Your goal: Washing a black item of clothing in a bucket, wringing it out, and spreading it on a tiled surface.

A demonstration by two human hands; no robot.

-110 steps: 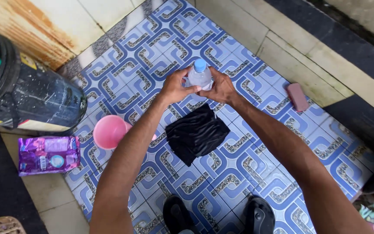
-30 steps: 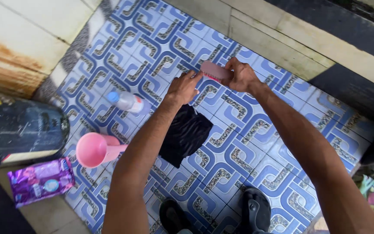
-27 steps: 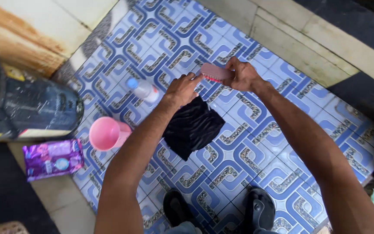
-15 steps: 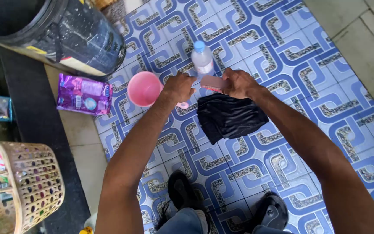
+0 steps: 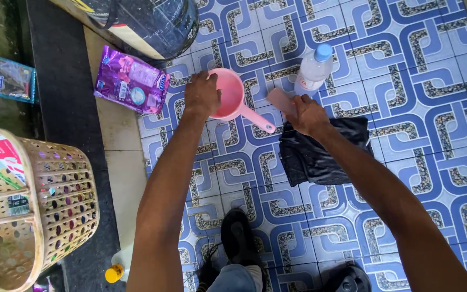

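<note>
My left hand point(image 5: 202, 94) grips the rim of a pink water dipper point(image 5: 232, 99) that stands on the blue patterned tile floor point(image 5: 406, 65); its handle points toward my right hand. In my right hand point(image 5: 305, 114) I hold a pink scrubbing brush point(image 5: 279, 99), just above the upper left edge of a folded black cloth point(image 5: 325, 154) lying on the tiles. A clear plastic bottle point(image 5: 313, 70) with a blue cap stands just beyond the brush.
A purple sachet pack point(image 5: 131, 79) lies left of the dipper, below a dark bucket point(image 5: 147, 24). A woven plastic basket point(image 5: 31, 200) stands at the left. Black sandals point(image 5: 242, 238) are on my feet at the bottom. A small yellow-capped bottle point(image 5: 118, 269) sits nearby.
The bottle was set down on the tiles and my right hand picked up the pink brush. My left hand moved left from the brush to the dipper's rim. The view swung left.
</note>
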